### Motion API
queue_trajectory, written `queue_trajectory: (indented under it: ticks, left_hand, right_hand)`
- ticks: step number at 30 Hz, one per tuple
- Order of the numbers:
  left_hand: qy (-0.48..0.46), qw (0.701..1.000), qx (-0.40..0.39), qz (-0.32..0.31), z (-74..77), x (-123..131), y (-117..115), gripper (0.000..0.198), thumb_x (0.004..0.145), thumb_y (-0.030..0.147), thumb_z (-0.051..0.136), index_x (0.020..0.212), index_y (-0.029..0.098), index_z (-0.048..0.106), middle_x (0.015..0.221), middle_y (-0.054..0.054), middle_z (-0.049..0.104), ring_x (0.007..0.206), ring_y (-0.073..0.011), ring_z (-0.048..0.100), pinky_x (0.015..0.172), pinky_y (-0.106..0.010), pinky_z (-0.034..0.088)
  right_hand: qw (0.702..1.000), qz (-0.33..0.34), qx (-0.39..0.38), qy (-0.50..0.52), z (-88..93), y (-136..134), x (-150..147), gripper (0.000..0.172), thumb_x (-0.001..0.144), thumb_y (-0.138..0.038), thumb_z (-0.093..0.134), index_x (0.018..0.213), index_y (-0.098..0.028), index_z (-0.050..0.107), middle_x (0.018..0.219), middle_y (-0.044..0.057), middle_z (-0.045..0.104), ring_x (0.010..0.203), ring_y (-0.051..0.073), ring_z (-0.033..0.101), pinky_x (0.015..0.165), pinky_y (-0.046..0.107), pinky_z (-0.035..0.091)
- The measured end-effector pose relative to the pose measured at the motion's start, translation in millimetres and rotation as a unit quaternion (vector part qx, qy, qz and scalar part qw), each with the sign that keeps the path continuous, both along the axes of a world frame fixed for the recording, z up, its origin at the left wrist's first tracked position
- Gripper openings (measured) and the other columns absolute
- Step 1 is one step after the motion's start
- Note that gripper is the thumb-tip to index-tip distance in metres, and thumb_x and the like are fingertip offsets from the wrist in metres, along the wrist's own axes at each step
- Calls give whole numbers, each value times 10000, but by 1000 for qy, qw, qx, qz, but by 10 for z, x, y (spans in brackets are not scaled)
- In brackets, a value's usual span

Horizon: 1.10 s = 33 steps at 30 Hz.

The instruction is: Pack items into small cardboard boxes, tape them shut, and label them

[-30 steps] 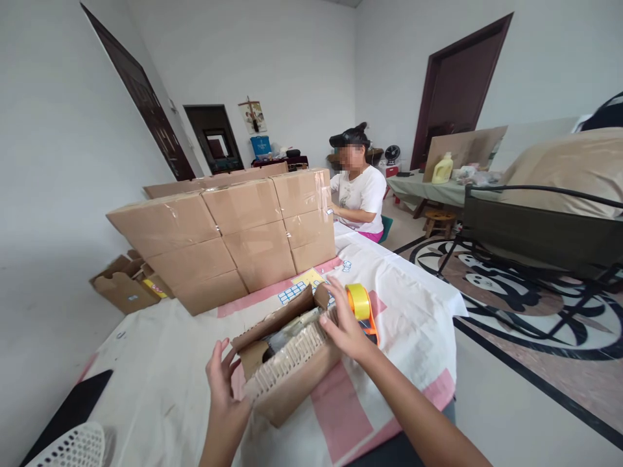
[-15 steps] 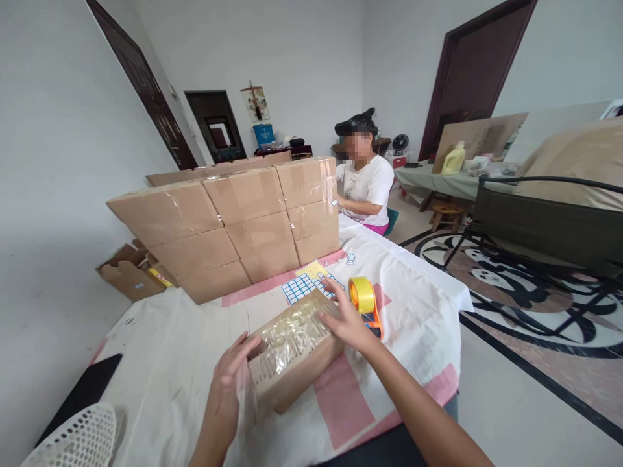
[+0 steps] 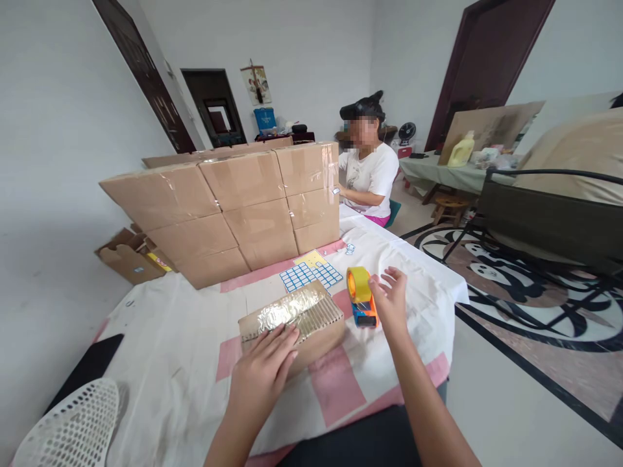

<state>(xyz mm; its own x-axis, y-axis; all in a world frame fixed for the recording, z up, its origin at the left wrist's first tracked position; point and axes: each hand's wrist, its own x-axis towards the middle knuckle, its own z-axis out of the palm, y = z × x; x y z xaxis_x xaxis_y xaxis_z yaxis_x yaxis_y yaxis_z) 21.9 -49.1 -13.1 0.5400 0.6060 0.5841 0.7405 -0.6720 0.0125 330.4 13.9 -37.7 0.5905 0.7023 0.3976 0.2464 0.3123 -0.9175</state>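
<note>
A small cardboard box [image 3: 318,344] lies on the cloth in front of me, its top covered with shiny clear tape. My left hand [image 3: 265,370] rests on the near side of its top, fingers stretched out flat. My right hand [image 3: 390,298] is just right of a tape dispenser [image 3: 366,314] that carries a yellow roll of tape [image 3: 359,284]. Its fingers are apart and slightly curved, and nothing shows in them; whether the thumb touches the roll I cannot tell. Behind the box lies a sheet of blue-edged labels [image 3: 304,275].
Stacked cardboard boxes [image 3: 257,207] form a wall across the back of the cloth-covered table [image 3: 175,363]. Beyond it sits a person [image 3: 372,172] in a white shirt. A white perforated chair back [image 3: 73,421] is at lower left, an open carton [image 3: 124,259] behind it.
My right hand has left the box and moved right, to beside the tape dispenser. My left hand has shifted from the box's left end onto its top. The box has turned slightly.
</note>
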Motion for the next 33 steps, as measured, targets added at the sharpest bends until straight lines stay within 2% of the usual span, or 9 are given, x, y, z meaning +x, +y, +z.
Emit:
queue_trajectory:
  ticks: [3,6,12,14,17,20,24,29,33]
  left_hand:
    - [10,1000,11,-8,51,-70,32,372,977,242,555,1342,270,617,1303,9,719,1188,-253,690,1002,-420,532]
    - [20,999,42,-5,89,-68,39,378,968,239,574,1344,261,614,1332,-3,706,1188,-237,686,1013,-384,499]
    - [-45,989,137,46,139,79,-95,307,919,215,640,1225,218,662,1228,-72,750,1160,-288,676,1101,-480,369]
    - [-107,984,136,40,157,240,-203,254,903,162,641,1151,206,672,1088,-77,772,1051,-267,694,1009,-445,426]
    - [-184,980,63,-29,189,599,-362,199,913,114,607,1078,211,661,919,-42,732,870,-193,672,827,-340,480]
    - [-181,979,-64,-65,221,981,-449,140,935,289,624,1046,222,679,990,-69,679,932,-221,640,808,-347,510]
    - [-206,967,-148,-35,209,1296,-498,236,959,399,570,879,227,711,999,-92,606,960,-257,598,821,-400,526]
    - [-217,949,-221,-58,78,1419,-649,227,953,389,579,884,265,756,1036,-91,593,989,-268,571,866,-447,515]
    - [-273,907,-300,-112,21,1464,-873,365,985,393,536,715,220,711,895,-68,580,894,-215,580,817,-351,516]
  right_hand:
    - [990,121,-60,40,-253,163,124,429,807,-501,673,1063,-244,444,1015,56,622,931,236,656,821,426,577]
    - [981,174,-76,26,-388,219,66,434,763,-487,728,1025,-219,509,914,30,657,840,226,661,750,387,579]
    - [955,284,-71,40,-310,54,-11,397,798,-481,750,1021,-161,675,974,91,749,894,260,698,796,368,565]
    - [961,257,-35,96,-236,-73,-10,434,793,-541,750,1014,-174,679,948,89,754,850,260,704,761,359,563]
    - [968,201,0,154,-61,-359,-35,480,790,-665,704,905,-200,675,776,53,720,646,223,661,603,322,527]
    - [973,191,8,129,171,-689,-95,574,840,-770,556,741,-212,649,611,27,619,518,187,549,499,302,452]
    - [990,125,35,50,377,-1016,-166,638,898,-770,453,600,-219,575,568,21,525,532,173,458,512,304,419]
    - [993,114,24,36,250,-1265,-189,642,927,-740,429,580,-221,576,586,37,547,574,192,491,538,314,440]
    - [997,69,31,3,73,-1326,-88,653,912,-738,460,534,-212,543,536,15,512,530,164,457,544,309,416]
